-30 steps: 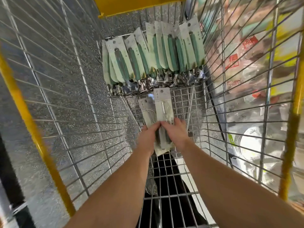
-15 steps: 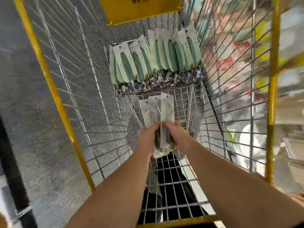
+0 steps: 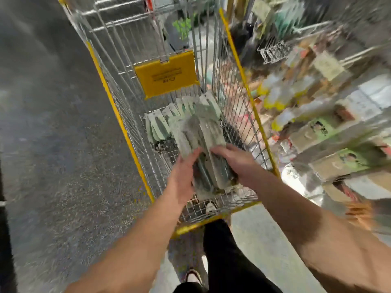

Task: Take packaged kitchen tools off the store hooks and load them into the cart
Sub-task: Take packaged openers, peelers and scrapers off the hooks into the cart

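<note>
- Big change from a second ago: the head has lifted, so the view now takes in the whole cart and the store shelves on the right, not just the basket floor.
- The bundle of packaged tools is still over the basket, near its front end, not set down yet.
- The left hand presses flat on one side, and the right hand curls round the other.
- The frame's blurry, so the count's a guess, maybe three or four packs.
- The green-carded packs are already piled at the far end, so this load looks about ready to drop.
</note>
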A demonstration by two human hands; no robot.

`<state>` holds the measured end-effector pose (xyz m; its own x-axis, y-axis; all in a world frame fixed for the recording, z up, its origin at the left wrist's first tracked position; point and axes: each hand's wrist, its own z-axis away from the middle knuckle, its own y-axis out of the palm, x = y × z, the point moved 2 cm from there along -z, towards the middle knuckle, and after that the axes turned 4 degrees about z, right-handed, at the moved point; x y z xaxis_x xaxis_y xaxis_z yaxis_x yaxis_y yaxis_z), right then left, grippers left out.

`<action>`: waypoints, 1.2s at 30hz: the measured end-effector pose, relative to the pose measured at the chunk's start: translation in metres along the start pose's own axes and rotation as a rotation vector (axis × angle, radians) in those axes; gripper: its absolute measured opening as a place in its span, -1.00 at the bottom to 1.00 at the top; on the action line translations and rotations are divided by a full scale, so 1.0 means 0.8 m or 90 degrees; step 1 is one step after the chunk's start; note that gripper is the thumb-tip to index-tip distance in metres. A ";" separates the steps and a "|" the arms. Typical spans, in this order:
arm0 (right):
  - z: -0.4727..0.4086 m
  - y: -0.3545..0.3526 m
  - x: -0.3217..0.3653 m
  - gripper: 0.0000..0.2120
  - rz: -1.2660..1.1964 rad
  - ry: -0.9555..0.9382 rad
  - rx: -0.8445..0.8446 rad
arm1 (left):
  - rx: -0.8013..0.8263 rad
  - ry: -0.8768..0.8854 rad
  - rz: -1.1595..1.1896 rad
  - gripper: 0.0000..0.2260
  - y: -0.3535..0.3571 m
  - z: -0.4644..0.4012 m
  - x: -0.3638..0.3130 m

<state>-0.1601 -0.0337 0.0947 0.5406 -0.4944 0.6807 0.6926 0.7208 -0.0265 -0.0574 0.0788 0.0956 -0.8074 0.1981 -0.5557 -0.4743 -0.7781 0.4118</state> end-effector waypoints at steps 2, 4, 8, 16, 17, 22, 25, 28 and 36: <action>0.064 -0.003 -0.005 -0.24 -0.012 -0.069 -0.049 | 0.053 0.059 0.000 -0.77 0.013 0.057 0.000; 0.107 -0.006 -0.012 -0.29 -0.067 -0.115 -0.064 | 0.063 0.089 0.014 -0.80 0.025 0.094 0.001; 0.240 -0.020 -0.046 -0.71 -0.187 -0.170 -0.052 | 0.164 0.106 -0.073 -0.81 0.056 0.206 0.026; 0.459 -0.091 -0.121 -0.51 -0.363 -0.227 -0.205 | 0.411 0.127 -0.183 -0.75 0.151 0.370 0.114; 0.485 -0.101 -0.132 -0.52 -0.383 -0.239 -0.236 | 0.406 0.136 -0.188 -0.76 0.163 0.380 0.130; 0.607 -0.152 -0.201 -0.62 -0.449 -0.283 -0.334 | 0.489 0.090 -0.211 -0.72 0.225 0.457 0.222; 0.677 -0.184 -0.247 -0.65 -0.440 -0.313 -0.384 | 0.537 0.070 -0.284 -0.77 0.257 0.507 0.278; 0.748 -0.212 -0.293 -0.69 -0.453 -0.334 -0.432 | 0.549 0.072 -0.314 -0.35 0.285 0.552 0.342; 0.909 -0.288 -0.435 -0.76 -0.444 -0.341 -0.565 | 0.544 -0.108 -0.308 -0.78 0.349 0.689 0.541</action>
<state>-0.8548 0.3257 0.3962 -0.1891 -0.2286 0.9550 0.9486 -0.2940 0.1175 -0.7329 0.2757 0.3678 -0.4687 0.5152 -0.7176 -0.8049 0.0856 0.5872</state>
